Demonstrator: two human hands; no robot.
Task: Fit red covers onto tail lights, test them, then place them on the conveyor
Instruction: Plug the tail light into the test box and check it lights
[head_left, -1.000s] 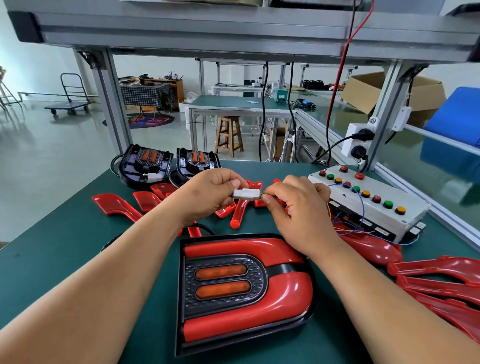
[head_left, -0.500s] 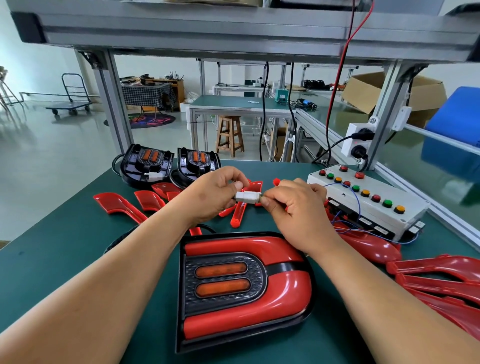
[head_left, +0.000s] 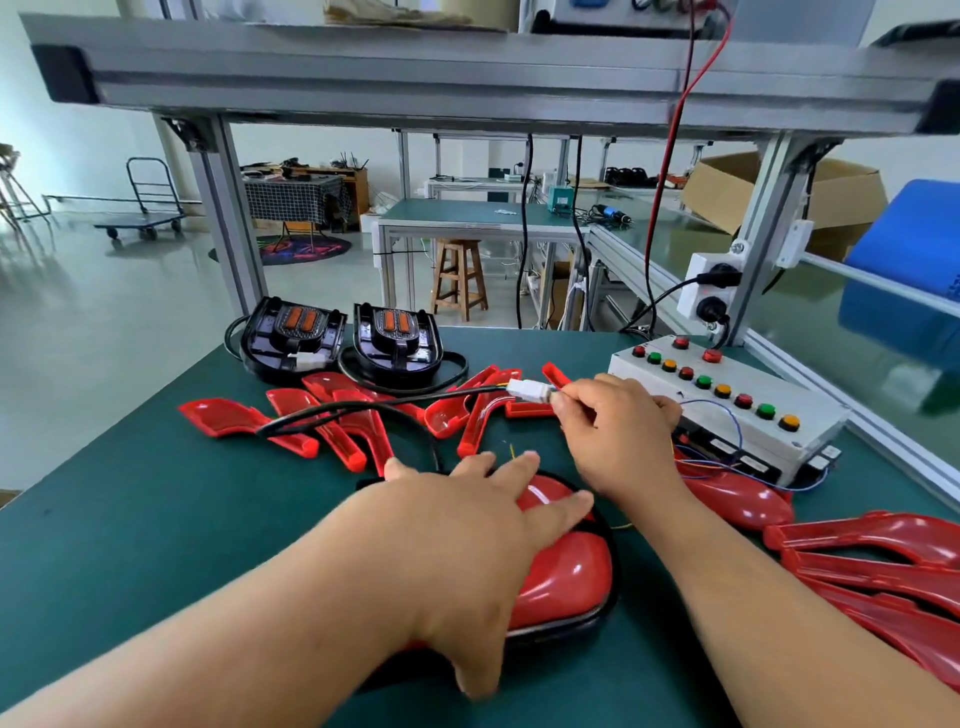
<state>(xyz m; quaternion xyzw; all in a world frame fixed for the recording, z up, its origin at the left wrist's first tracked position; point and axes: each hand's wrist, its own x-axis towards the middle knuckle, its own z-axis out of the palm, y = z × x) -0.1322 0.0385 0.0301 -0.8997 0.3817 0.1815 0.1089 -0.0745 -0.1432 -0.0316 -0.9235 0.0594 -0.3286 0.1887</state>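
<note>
A tail light with its red cover fitted (head_left: 563, 577) lies on the green table in front of me. My left hand (head_left: 467, 540) lies flat on top of it with spread fingers, hiding most of it. My right hand (head_left: 618, 431) pinches the white plug (head_left: 527, 389) at the end of the light's black cable (head_left: 363, 413), just left of the test box (head_left: 727, 400) with its row of coloured buttons. Two tail lights without covers (head_left: 293, 338) (head_left: 397, 340) stand at the back of the table.
Loose red covers (head_left: 332, 421) lie scattered behind the light, and more are stacked at the right (head_left: 883, 566). A grey frame post (head_left: 223, 218) and overhead beam (head_left: 467, 78) border the bench. The green conveyor (head_left: 841, 332) runs along the right side.
My left hand has let go of the plug and dropped flat onto the covered tail light. My right hand keeps hold of the plug, and the cable now shows across the table.
</note>
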